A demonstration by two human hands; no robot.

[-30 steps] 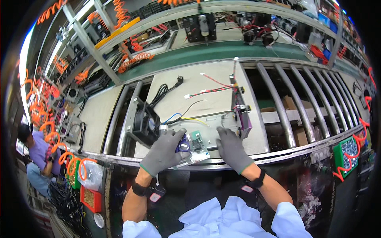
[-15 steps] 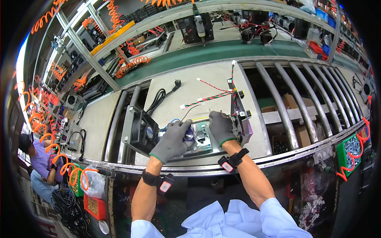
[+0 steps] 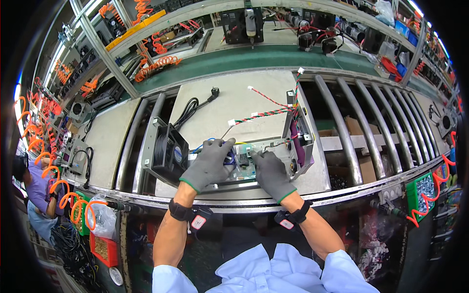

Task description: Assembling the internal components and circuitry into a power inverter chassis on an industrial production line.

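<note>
A metal chassis holds a green circuit board (image 3: 246, 172) and, at its left end, a black fan (image 3: 171, 150). Gloved in grey, my left hand (image 3: 209, 165) lies over the board's left part, fingers curled at a blue round component (image 3: 229, 158). My right hand (image 3: 273, 172), in a matching glove, is closed at the board's upper right edge. A thin wire (image 3: 284, 142) runs from the chassis's right panel (image 3: 304, 132) to its fingertips; the wire's end is hidden. Red-green twisted wires (image 3: 266, 115) with white plugs stick out from that panel.
The chassis sits on a pale board (image 3: 234, 90) on a roller conveyor (image 3: 349, 129). A black power cord (image 3: 193, 108) lies behind the fan. A power screwdriver (image 3: 250, 23) hangs at the back. Bins (image 3: 103, 248) stand at both sides. Another person (image 3: 41, 185) works far left.
My right hand has drawn back from the right panel and lower onto the circuit board, bringing the wire's end along. My left hand stays over the blue component. The view has shifted slightly.
</note>
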